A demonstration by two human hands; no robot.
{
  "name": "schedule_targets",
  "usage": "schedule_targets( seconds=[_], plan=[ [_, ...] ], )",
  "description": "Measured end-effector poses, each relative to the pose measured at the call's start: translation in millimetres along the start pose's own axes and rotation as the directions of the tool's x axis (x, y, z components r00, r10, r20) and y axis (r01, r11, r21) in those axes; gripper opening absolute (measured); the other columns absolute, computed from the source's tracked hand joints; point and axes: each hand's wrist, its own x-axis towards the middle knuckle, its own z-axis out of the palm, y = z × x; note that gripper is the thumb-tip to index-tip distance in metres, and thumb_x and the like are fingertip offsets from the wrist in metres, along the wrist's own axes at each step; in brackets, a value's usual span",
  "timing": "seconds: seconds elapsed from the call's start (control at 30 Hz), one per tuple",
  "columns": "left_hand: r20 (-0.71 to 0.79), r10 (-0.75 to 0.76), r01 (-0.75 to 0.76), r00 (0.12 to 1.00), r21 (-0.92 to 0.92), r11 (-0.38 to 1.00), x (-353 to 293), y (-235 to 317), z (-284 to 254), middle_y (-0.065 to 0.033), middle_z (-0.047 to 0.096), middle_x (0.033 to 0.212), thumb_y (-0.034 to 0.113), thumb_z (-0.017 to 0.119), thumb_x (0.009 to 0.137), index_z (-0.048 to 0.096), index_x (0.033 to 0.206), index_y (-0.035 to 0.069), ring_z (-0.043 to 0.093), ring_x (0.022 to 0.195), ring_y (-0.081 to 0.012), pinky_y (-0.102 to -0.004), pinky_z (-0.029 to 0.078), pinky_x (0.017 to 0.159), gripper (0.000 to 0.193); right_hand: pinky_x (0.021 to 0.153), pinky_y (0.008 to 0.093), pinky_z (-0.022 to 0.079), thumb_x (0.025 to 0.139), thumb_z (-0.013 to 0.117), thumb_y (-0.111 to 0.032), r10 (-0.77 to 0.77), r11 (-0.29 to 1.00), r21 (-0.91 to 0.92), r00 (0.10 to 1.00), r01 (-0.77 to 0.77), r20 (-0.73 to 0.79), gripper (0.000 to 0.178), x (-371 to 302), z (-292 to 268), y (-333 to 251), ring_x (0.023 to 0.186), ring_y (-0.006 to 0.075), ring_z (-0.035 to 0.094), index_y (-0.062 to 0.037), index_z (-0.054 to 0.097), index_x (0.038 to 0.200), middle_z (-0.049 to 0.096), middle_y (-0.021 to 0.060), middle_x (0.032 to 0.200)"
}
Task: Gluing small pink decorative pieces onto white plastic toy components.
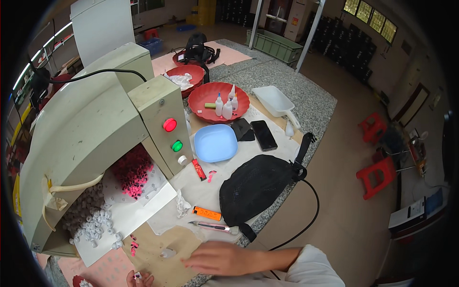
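At the lower edge, my left hand [139, 280] shows only its fingertips, closed around a small white piece [138, 275] with a dark spot. My right hand [217, 258] reaches in from the right, slightly blurred, fingers stretched to the left above brown paper [158, 268]. Nothing shows in its grasp. Just beyond its fingertips lies a small whitish translucent object [167, 252], its kind unclear. Several small pink and black pieces [134, 245] lie on the paper to the left. Farther from me rest a craft knife [213, 226] and an orange lighter [207, 213].
A beige machine [91, 110] with red and green buttons stands left, white pieces [95, 225] and pink pieces [135, 177] heaped in its opening. Beyond lie a black mesh bag [258, 186], blue tray [216, 143], phone [264, 135] and red bowl [201, 110] with bottles.
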Motion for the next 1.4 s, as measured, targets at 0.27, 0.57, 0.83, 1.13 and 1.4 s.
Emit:
schedule_targets(
  seconds=[0.27,0.57,0.83,1.13,1.4],
  plan=[
    [0.017,0.130,-0.131,0.991,0.186,0.974,9.0,3.2,-16.8,-0.0121,0.056,0.110,0.009,0.051,0.093,0.049,0.117,0.002,0.058,0.094,-0.0220,-0.0337,0.052,0.080,0.025,0.065,0.0308,0.048,0.075,0.069,-0.007,0.147,0.792,-0.579,0.981,-0.191,-0.122,0.017,41.7,-148.9,11.3,0.075,0.0209,0.061,-0.0081,0.063,0.092,0.062,0.0048,0.086],
    [-0.027,0.050,-0.044,0.998,0.200,0.979,33.6,6.8,21.8,-0.0115,0.056,0.109,0.010,0.052,0.092,0.049,0.117,0.002,0.058,0.084,-0.0187,-0.0280,0.050,0.072,0.026,0.066,0.0281,0.049,0.082,0.065,-0.010,0.648,0.678,-0.343,0.749,-0.650,-0.137,0.018,63.5,-243.8,159.3,0.072,0.0154,0.060,-0.0032,0.062,0.099,0.063,0.0082,0.084],
    [-0.094,0.065,-0.047,0.993,0.187,0.981,59.0,-20.0,38.8,-0.0121,0.060,0.106,0.009,0.050,0.092,0.048,0.119,0.003,0.059,0.083,-0.0177,-0.0269,0.049,0.071,0.027,0.084,0.0366,0.050,0.077,0.063,-0.009,0.385,0.779,-0.622,0.846,-0.082,0.370,0.035,80.0,-224.6,258.5,0.102,0.0285,0.057,-0.0088,0.061,0.112,0.059,0.0096,0.110],
    [-0.194,0.055,-0.015,0.979,0.201,0.979,80.5,-41.0,29.0,-0.0140,0.060,0.105,0.010,0.052,0.092,0.047,0.120,0.002,0.059,0.079,-0.0178,-0.0257,0.050,0.067,0.030,0.078,0.0325,0.051,0.079,0.066,-0.004,0.345,0.841,-0.440,0.938,-0.314,-0.010,0.015,85.9,-245.2,220.5,0.089,0.0240,0.063,-0.0006,0.066,0.094,0.064,0.0106,0.099],
    [-0.131,0.063,-0.040,0.989,0.175,0.984,76.9,-47.5,21.4,-0.0152,0.059,0.108,0.010,0.053,0.091,0.048,0.120,0.002,0.059,0.081,-0.0198,-0.0279,0.051,0.068,0.030,0.074,0.0325,0.050,0.077,0.067,-0.002,0.414,0.641,-0.653,0.898,-0.404,-0.149,0.015,44.8,-265.5,209.8,0.085,0.0234,0.063,-0.0008,0.066,0.092,0.064,0.0099,0.092]
  ],
)
